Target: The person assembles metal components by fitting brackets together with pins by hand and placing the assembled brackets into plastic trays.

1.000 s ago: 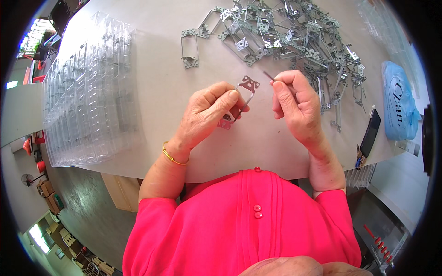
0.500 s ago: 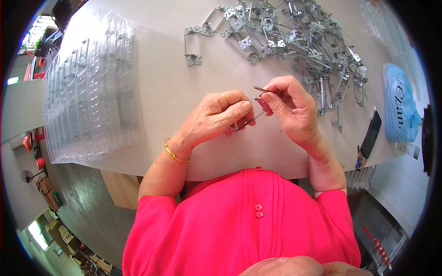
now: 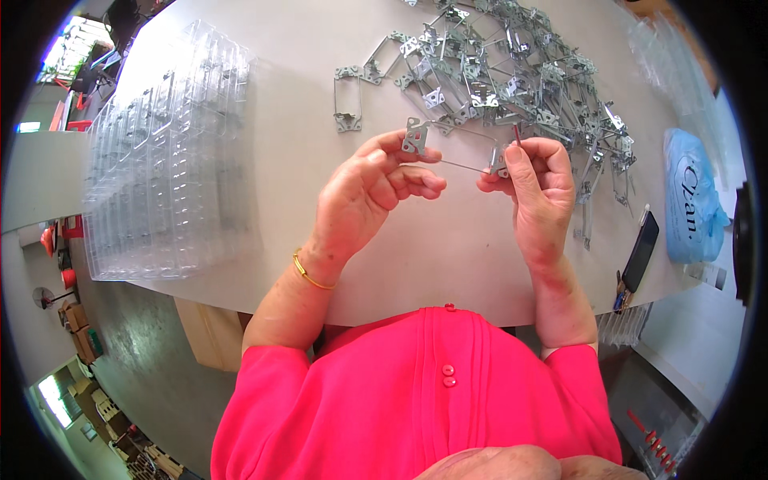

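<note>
A wire-linked metal bracket (image 3: 415, 135) spans the gap between my hands, one flat punched plate at each end joined by thin rods. My right hand (image 3: 532, 180) pinches its right end between thumb and fingers. A thin dark stick-like piece (image 3: 518, 134) also sticks up from that grip; its kind is unclear. At the other end, the left plate lies against the index finger of my left hand (image 3: 364, 188). That hand's fingers are spread, not closed round the plate.
A heap of similar metal brackets (image 3: 552, 88) covers the far right of the table, with one bracket (image 3: 348, 98) at its left edge. Stacked clear plastic trays (image 3: 168, 160) stand at left. To the right lie a dark phone (image 3: 642, 252) and a blue plastic bag (image 3: 692, 196).
My hands have moved apart and the bracket is stretched out between them, turned to show its left plate. My left fingers have loosened from a closed grip; my right hand has shifted right.
</note>
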Demonstrator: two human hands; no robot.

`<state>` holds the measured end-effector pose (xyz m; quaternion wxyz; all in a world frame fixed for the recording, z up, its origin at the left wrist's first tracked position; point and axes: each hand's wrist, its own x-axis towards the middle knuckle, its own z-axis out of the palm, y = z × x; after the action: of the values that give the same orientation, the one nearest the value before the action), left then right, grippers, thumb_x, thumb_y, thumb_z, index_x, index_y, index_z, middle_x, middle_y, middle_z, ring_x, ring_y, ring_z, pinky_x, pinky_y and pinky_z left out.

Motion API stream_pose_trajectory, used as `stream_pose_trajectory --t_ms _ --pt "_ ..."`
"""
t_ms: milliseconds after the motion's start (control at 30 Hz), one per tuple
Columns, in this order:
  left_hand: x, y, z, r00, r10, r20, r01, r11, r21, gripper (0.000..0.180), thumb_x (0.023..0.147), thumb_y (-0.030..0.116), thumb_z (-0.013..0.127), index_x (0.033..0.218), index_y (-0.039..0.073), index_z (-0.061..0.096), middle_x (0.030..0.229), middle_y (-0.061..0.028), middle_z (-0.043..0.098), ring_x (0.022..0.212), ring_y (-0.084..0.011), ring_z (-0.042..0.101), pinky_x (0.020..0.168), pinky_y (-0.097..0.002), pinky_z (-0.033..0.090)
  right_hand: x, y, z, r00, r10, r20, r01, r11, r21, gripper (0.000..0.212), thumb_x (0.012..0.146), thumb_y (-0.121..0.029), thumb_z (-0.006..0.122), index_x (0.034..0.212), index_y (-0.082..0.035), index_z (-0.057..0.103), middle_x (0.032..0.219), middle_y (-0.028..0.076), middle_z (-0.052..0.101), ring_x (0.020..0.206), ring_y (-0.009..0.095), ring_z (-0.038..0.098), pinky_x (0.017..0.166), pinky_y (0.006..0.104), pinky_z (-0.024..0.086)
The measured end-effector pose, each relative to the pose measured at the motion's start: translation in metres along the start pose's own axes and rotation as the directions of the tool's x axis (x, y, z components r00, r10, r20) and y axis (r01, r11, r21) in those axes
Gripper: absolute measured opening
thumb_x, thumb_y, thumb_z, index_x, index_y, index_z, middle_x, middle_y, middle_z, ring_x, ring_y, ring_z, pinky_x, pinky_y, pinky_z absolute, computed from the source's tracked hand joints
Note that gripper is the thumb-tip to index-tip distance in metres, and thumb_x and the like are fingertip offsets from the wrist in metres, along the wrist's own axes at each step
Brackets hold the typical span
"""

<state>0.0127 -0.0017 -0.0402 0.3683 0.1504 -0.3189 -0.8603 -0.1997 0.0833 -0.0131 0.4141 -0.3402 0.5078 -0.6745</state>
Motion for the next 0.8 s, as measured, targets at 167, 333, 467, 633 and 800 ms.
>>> stream_pose_trajectory --t_ms 167,333,467,633,800 --pt "-0.003 -0.002 0.011 0.994 -0.107 0.038 0.105 0.994 0.041 0.053 0.107 0.02 0.048 0.152 -0.006 0.036 0.142 -0.0262 0.054 0.113 -0.0307 0.067 0.099 -0.0423 0.053 -0.005 0.004 0.004 1.0 0.005 0.016 -0.006 1.0 0.016 0.012 0.102 -0.009 0.062 0.106 -0.002 0.054 0.089 0.008 0.069 0.076 0.017 0.073 0.07 0.0322 0.064" --pt "-0.002 -0.006 0.009 0.99 -0.096 0.102 0.105 0.99 -0.092 0.053 0.108 0.019 0.048 0.153 -0.005 0.034 0.144 -0.0224 0.053 0.112 -0.0279 0.068 0.098 -0.0399 0.054 -0.011 0.008 0.007 0.984 0.139 0.11 -0.147 0.987 0.065 0.012 0.102 -0.01 0.062 0.107 -0.003 0.054 0.091 0.009 0.07 0.08 0.018 0.074 0.073 0.0335 0.064" --pt "-0.001 -0.007 0.001 0.984 -0.089 0.153 0.11 0.985 -0.134 0.055 0.109 0.021 0.049 0.155 -0.003 0.031 0.139 -0.0192 0.057 0.105 -0.0231 0.069 0.092 -0.0365 0.057 -0.015 0.009 0.009 0.961 0.223 0.163 -0.245 0.961 0.126 0.012 0.102 -0.009 0.062 0.107 -0.003 0.053 0.092 0.009 0.07 0.082 0.018 0.074 0.075 0.0347 0.065" --pt "0.002 -0.007 -0.006 0.976 -0.075 0.206 0.1 0.989 -0.11 0.057 0.108 0.024 0.052 0.155 0.0 0.031 0.132 -0.0173 0.059 0.098 -0.0212 0.069 0.085 -0.0338 0.058 -0.017 0.01 0.011 0.932 0.253 0.26 -0.289 0.951 0.111 0.011 0.102 -0.007 0.062 0.107 -0.003 0.053 0.094 0.01 0.069 0.085 0.018 0.073 0.076 0.0356 0.065" --pt "0.0 -0.009 -0.014 0.965 -0.059 0.254 0.084 0.992 -0.092 0.055 0.105 0.028 0.057 0.15 0.001 0.039 0.132 -0.017 0.059 0.099 -0.0219 0.068 0.086 -0.0351 0.057 -0.018 0.011 0.012 0.924 0.246 0.292 -0.281 0.956 0.084 0.01 0.102 -0.008 0.062 0.106 -0.003 0.054 0.092 0.008 0.068 0.081 0.017 0.072 0.074 0.0336 0.064"
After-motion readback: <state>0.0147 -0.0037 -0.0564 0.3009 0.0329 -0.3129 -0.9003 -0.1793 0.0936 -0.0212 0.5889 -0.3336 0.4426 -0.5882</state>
